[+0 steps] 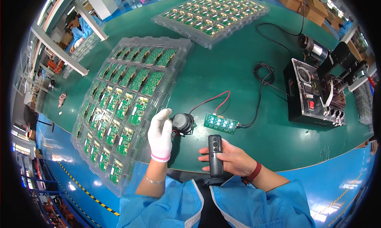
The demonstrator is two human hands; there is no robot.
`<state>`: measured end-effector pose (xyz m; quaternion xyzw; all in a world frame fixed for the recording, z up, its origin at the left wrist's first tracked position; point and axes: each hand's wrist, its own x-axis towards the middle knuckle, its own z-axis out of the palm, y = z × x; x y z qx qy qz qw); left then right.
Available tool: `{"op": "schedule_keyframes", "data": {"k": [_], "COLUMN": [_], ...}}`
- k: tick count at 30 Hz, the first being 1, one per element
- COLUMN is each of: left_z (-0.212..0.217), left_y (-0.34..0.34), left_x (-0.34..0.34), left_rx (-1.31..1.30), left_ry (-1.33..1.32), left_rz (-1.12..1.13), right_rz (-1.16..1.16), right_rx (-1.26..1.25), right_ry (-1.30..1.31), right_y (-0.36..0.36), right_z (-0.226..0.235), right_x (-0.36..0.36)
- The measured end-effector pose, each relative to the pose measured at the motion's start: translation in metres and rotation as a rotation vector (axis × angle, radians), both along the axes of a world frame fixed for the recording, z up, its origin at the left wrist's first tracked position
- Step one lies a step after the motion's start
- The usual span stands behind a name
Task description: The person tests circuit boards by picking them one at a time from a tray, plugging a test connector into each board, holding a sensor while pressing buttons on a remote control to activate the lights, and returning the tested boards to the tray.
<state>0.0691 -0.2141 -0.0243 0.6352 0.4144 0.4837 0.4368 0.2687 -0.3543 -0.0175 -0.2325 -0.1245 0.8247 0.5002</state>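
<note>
**Remote control in hand beside a lit circuit board**

The black remote control (215,159), slim and glossy, lies in the bare right hand (232,159), whose fingers wrap it from below. The left hand (160,135), in a white knit glove, has its fingers closed on a small round black speaker (183,123). Red wires run from the speaker to a green circuit board (221,123) with glowing lights, resting on the tabletop (222,77), a smooth green mat. A clear moulded plastic tray (119,109) holds rows of green boards; a second tray (210,14) lies farther off. A black test box (313,93) stands to the right.
</note>
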Motion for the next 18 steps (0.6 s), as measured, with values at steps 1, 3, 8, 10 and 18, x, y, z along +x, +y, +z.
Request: {"op": "schedule_keyframes", "data": {"k": [1, 3, 8, 10, 18], "left_z": [0.0007, 0.0017, 0.0004, -0.0002, 0.0014], "left_y": [-0.0004, -0.001, -0.0003, 0.0002, -0.0004], "left_x": [0.0, 0.0004, 0.0001, 0.0016, -0.0002], "left_rx": [0.0, -0.009, -0.008, -0.025, -0.01], "left_ry": [-0.002, -0.037, -0.055, -0.075, -0.054], "left_rz": [0.007, -0.011, -0.019, -0.021, -0.03], "right_rz": [-0.003, 0.003, 0.005, 0.002, -0.007], "right_rx": [-0.007, -0.011, -0.02, -0.035, -0.023], "right_ry": [-0.009, -0.008, -0.011, 0.002, -0.075], "right_y": [0.0, -0.0001, -0.0009, -0.0015, -0.001], "right_z": [0.0019, 0.0013, 0.003, 0.002, 0.0062], "right_x": [0.0001, 0.0, 0.0009, 0.0018, -0.0016]}}
